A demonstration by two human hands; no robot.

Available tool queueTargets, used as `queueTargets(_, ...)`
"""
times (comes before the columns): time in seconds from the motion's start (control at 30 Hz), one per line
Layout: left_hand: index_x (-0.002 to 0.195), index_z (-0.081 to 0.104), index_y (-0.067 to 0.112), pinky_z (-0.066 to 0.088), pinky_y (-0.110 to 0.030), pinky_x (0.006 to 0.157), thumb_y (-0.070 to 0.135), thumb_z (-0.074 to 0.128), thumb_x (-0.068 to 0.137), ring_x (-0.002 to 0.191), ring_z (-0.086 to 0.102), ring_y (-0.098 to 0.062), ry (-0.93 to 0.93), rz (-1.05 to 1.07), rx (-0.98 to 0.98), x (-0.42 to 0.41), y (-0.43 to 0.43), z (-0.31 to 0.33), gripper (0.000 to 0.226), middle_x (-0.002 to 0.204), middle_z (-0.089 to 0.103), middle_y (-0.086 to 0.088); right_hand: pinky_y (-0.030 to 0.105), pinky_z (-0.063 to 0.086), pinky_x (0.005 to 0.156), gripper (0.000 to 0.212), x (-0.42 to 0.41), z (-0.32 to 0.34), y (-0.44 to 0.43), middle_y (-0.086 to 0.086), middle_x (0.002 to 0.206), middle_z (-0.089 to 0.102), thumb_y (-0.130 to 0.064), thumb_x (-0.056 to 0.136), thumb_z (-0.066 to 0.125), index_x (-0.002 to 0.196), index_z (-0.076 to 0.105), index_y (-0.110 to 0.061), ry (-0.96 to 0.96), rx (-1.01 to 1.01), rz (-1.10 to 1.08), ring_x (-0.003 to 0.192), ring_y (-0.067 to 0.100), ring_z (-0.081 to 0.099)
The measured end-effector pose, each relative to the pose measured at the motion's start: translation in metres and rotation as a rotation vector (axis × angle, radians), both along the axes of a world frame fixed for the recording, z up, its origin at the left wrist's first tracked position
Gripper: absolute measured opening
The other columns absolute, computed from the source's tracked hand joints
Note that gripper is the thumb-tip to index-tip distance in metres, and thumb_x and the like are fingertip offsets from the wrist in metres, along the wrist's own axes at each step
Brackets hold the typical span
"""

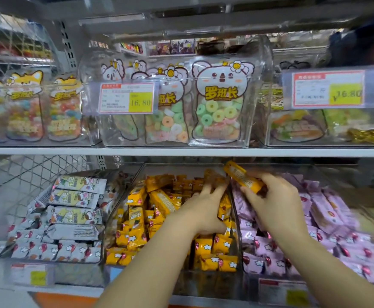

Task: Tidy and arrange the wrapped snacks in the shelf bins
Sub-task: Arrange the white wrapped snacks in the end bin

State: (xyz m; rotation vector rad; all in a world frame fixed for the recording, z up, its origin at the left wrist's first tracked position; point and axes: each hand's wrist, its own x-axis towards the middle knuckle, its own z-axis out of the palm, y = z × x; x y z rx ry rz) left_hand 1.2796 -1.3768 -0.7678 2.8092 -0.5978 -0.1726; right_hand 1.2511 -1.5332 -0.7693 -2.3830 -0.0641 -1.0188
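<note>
Three clear bins stand side by side on the lower shelf. The middle bin [123, 196] is full of yellow wrapped snacks [137, 218]. My left hand [204, 207] reaches into it, fingers spread flat on the yellow packs near the bin's right wall. My right hand [272, 196] grips one long yellow snack bar [241, 175], lifted and tilted above the divider between the middle bin and the right bin of pink wrapped snacks [328, 218]. The left bin holds silver-white wrapped snacks [70, 218], some stacked lengthwise.
The upper shelf [181, 151] carries clear tubs with bags of ring gummies [219, 107] and price tags [127, 97] hung on their fronts. A wire mesh panel [37, 172] stands at the far left. Price labels line the lower shelf's front edge.
</note>
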Motion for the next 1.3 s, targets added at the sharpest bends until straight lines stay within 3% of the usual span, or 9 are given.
queueTargets(0.1, 0.147, 0.01, 0.044, 0.04, -0.04, 0.105, 0.032, 0.071, 0.078, 0.133, 0.034, -0.032, -0.045, -0.007, 0.026, 0.004, -0.003, 0.0, 0.093, 0.154, 0.014, 0.001, 0.028, 0.039, 0.063, 0.024, 0.001, -0.001, -0.002, 0.009, 0.083, 0.067, -0.021, 0.075, 0.077, 0.095, 0.07, -0.011, 0.004, 0.018, 0.014, 0.067, 0.019, 0.051)
queueTargets(0.23, 0.132, 0.048, 0.032, 0.05, -0.036, 0.089, 0.025, 0.063, 0.081, 0.111, 0.056, -0.025, -0.152, 0.07, -0.125, 0.01, 0.002, 0.0, 0.053, 0.128, 0.053, -0.003, 0.031, 0.042, 0.064, 0.024, -0.001, 0.0, -0.004, 0.009, 0.083, 0.067, -0.022, 0.076, 0.076, 0.097, 0.07, -0.012, 0.031, 0.026, 0.018, 0.069, 0.021, 0.053)
queueTargets(0.3, 0.125, 0.055, 0.026, 0.052, -0.036, 0.087, 0.021, 0.062, 0.083, 0.103, 0.059, -0.023, -0.17, 0.15, -0.195, 0.01, 0.01, 0.0, 0.043, 0.119, 0.06, -0.003, 0.031, 0.043, 0.065, 0.024, -0.003, 0.001, -0.003, 0.007, 0.083, 0.066, -0.022, 0.077, 0.074, 0.099, 0.07, -0.013, 0.039, 0.04, 0.03, 0.068, 0.018, 0.051)
queueTargets(0.5, 0.126, 0.053, 0.021, 0.048, -0.031, 0.079, 0.015, 0.059, 0.088, 0.099, 0.058, -0.024, -0.3, 0.343, -0.295, 0.005, 0.045, 0.005, 0.04, 0.118, 0.057, -0.006, 0.026, 0.037, 0.065, 0.023, -0.005, 0.004, 0.002, 0.005, 0.083, 0.064, -0.023, 0.079, 0.073, 0.099, 0.069, -0.013, 0.05, 0.042, 0.052, 0.069, 0.015, 0.05)
queueTargets(0.7, 0.134, 0.043, 0.027, 0.051, -0.037, 0.086, 0.024, 0.058, 0.088, 0.112, 0.055, -0.025, -0.382, 0.397, -0.127, 0.004, 0.054, 0.006, 0.048, 0.134, 0.045, -0.002, 0.021, 0.036, 0.075, 0.032, -0.008, 0.005, 0.014, 0.003, 0.1, 0.068, -0.024, 0.081, 0.071, 0.112, 0.067, -0.017, 0.096, 0.02, 0.089, 0.084, 0.013, 0.053)
queueTargets(0.87, 0.139, 0.04, 0.031, 0.044, -0.039, 0.101, 0.042, 0.062, 0.086, 0.126, 0.045, -0.023, -0.277, 0.271, -0.046, 0.001, 0.061, 0.0, 0.058, 0.142, 0.04, 0.0, 0.021, 0.04, 0.078, 0.034, -0.006, 0.004, 0.023, 0.002, 0.103, 0.068, -0.025, 0.08, 0.073, 0.113, 0.067, -0.018, 0.125, -0.004, 0.122, 0.081, 0.01, 0.053)
queueTargets(0.97, 0.142, 0.036, 0.033, 0.037, -0.036, 0.108, 0.035, 0.063, 0.088, 0.134, 0.036, -0.02, -0.244, 0.214, -0.122, -0.007, 0.067, 0.003, 0.061, 0.147, 0.034, 0.001, 0.032, 0.043, 0.099, 0.041, -0.005, 0.003, 0.032, -0.002, 0.117, 0.065, -0.03, 0.082, 0.07, 0.121, 0.063, -0.022, 0.206, -0.082, 0.182, 0.104, 0.013, 0.059)
queueTargets(1.13, 0.124, 0.055, 0.034, 0.037, -0.037, 0.106, 0.035, 0.057, 0.091, 0.123, 0.044, -0.014, -0.332, 0.123, -0.13, -0.028, 0.081, 0.003, 0.034, 0.131, 0.047, 0.009, 0.037, 0.02, 0.112, 0.041, -0.007, 0.003, 0.031, -0.015, 0.133, 0.053, -0.037, 0.088, 0.06, 0.129, 0.053, -0.035, 0.328, -0.288, 0.285, 0.125, 0.007, 0.046)
queueTargets(1.3, 0.134, 0.045, 0.042, 0.01, -0.046, 0.118, 0.05, 0.058, 0.086, 0.133, 0.028, -0.011, -0.226, 0.074, 0.16, -0.046, 0.098, -0.007, 0.05, 0.136, 0.042, 0.016, 0.042, 0.024, 0.113, 0.037, -0.021, 0.008, 0.032, -0.015, 0.126, 0.058, -0.036, 0.087, 0.063, 0.124, 0.059, -0.035, 0.354, -0.306, 0.408, 0.121, 0.005, 0.047)
